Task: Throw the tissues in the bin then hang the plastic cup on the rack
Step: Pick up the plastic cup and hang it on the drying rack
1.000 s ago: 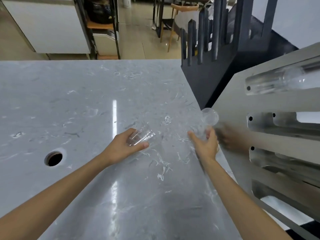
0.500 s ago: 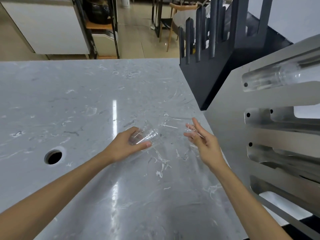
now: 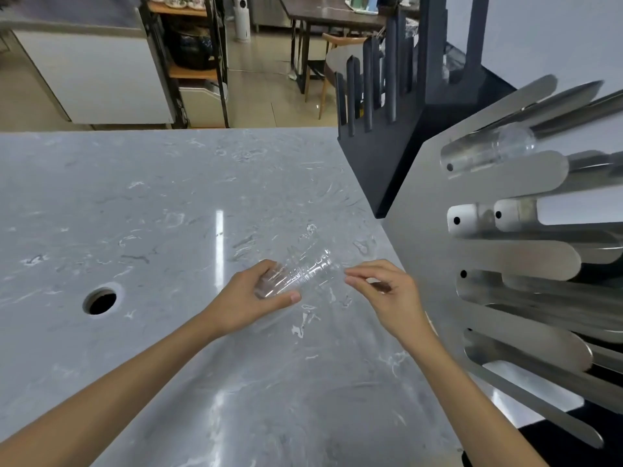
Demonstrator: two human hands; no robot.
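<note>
My left hand [image 3: 249, 305] grips the base end of a clear plastic cup [image 3: 300, 273] that lies sideways just above the grey marble counter [image 3: 168, 214]. It looks like nested cups, though I cannot tell how many. My right hand [image 3: 387, 294] pinches thumb and forefinger at the cup's open rim on its right end. The steel rack [image 3: 526, 264] with flat pegs stands right of my right hand. Another clear cup [image 3: 488, 153] hangs on its top peg. The round bin hole [image 3: 100, 301] is in the counter at left. No tissues are in view.
A black slotted stand [image 3: 381, 156] sits at the counter's far right corner, behind the steel rack. Beyond the counter are a white cabinet [image 3: 94, 75], a shelf unit [image 3: 192, 62] and a table with a chair [image 3: 337, 45].
My right hand moved left from the rack with a clear cup and brought it to the cup in my left hand. The two hands now meet over the counter.
</note>
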